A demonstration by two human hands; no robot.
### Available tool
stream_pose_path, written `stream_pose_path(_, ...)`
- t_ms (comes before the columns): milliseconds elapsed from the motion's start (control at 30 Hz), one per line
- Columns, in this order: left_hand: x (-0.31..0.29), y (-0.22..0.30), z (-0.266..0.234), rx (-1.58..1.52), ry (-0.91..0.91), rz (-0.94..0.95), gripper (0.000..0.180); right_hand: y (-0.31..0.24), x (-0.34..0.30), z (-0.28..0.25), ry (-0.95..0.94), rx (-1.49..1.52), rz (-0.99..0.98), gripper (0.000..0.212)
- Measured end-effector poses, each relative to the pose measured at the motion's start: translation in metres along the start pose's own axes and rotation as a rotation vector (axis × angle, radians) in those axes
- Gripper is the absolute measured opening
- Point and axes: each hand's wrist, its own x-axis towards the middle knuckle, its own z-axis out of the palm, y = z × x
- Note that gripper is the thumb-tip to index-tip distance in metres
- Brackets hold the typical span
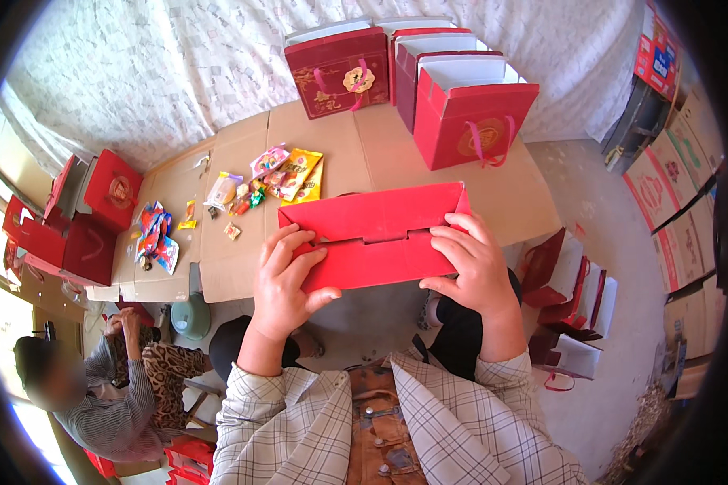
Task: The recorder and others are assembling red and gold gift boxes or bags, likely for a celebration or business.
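A red cardboard gift box (380, 263) is held in front of me over the table's near edge. The face turned toward me has two flaps that meet along a notched slit. My left hand (285, 279) grips its left end, fingers bent over the flaps and thumb along the lower edge. At the other end my right hand (471, 263) holds it the same way, fingertips on the flaps near the slit's right end. What lies inside the box is hidden.
Snack packets (295, 178) and small sweets lie on the cardboard-covered table (340, 145). Red gift boxes (477, 113) stand at the back, others (77, 234) at left, more (570, 291) on the right floor. A seated person (121, 396) is at lower left; cartons (679, 218) line the right.
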Motion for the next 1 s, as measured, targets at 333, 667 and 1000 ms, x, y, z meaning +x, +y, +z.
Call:
stream_pose_path(333,-0.004,0.000,0.000,0.000,0.018,-0.029,0.073,0.008,-0.011,0.001,-0.007,0.010,0.036,0.063)
stream_pose_path(667,-0.009,-0.011,-0.001,-0.137,0.013,-0.070,0.099,0.032,-0.026,0.016,0.037,0.439,0.224,0.101)
stream_pose_path(1000,-0.002,-0.025,-0.014,-0.227,-0.125,-0.103,0.115,0.043,-0.029,0.025,0.037,0.618,0.176,0.107)
